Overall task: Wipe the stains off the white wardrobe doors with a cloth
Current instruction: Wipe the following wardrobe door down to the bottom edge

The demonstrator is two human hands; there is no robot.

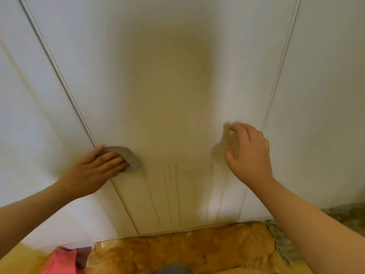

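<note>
Head view, looking down along white wardrobe doors (177, 56). At far left, left panel (29, 115), divided from the middle panel (158, 105) by a dark seam (59, 76) slanting down to the right. Low on that seam, left hand (94, 171) reaching in from the lower left, grip flat and spread: fingers straight, laid over a grey cloth (131, 158) and pressing it to the door, thumb stretched along the cloth's upper edge. Cloth bunched, just right of the seam on the middle panel, touching its surface. Right of the cloth and lower, faint vertical streaks (169, 184) running down the same panel. Further right, right hand (250, 153) raised before that panel, grip holding nothing, fingers half bent, thumb apart; fingertips close to the door, shadow just beside them, contact impossible to tell. Beyond it, a 2nd seam (275, 86), then the right panel (325, 95). Along the bottom, from left: a pink item (61, 262), an orange-brown fuzzy mat (197, 250) at the foot of the doors, a blurred grey shape (173, 269) at the lower edge, a grey strip (280, 240) on the mat's right side.
</note>
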